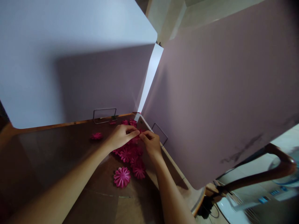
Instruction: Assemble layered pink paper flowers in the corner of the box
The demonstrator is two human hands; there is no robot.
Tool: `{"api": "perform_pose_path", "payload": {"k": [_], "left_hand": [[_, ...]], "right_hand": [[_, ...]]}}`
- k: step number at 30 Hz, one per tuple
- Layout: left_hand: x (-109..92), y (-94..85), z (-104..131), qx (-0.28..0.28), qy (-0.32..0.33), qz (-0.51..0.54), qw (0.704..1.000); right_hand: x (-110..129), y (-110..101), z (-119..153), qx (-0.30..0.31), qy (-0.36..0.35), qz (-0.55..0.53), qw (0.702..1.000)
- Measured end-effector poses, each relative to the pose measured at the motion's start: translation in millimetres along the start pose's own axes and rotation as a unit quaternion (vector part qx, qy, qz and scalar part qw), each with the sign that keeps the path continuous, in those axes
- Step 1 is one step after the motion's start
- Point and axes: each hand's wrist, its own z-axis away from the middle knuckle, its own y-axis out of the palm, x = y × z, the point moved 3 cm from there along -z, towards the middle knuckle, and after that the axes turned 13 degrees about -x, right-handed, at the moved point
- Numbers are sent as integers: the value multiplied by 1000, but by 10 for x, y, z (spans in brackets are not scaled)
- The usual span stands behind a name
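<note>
A pink flower piece (140, 133) sits above the flower pile (127, 153) on the bench (102, 194), between the pinched fingertips of left hand (121, 136) and right hand (151, 143), seemingly so both can work it finely.

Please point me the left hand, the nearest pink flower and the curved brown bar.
Left hand (120, 137): head view, back of hand.
Nearest pink flower (122, 177): head view, its centre.
Curved brown bar (254, 178): head view, its middle stretch.
</note>
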Motion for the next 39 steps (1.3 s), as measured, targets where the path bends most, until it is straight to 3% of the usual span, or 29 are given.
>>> {"api": "perform_pose_path", "payload": {"k": [8,20,26,39], "left_hand": [[40,-66,-39,-49,-10,-20,999],[262,-209,-116,-174,-78,30,981],[290,-262,-118,-212,-84,35,973],[285,-263,-129,-197,-86,53,975]], "right_hand": [[-10,4,-1,-6,-3,9,1000],[-3,-20,-12,-20,-5,23,1000],[-4,-37,-29,-62,14,-8,998],[11,-66,-26,-45,11,-23,999]]}}
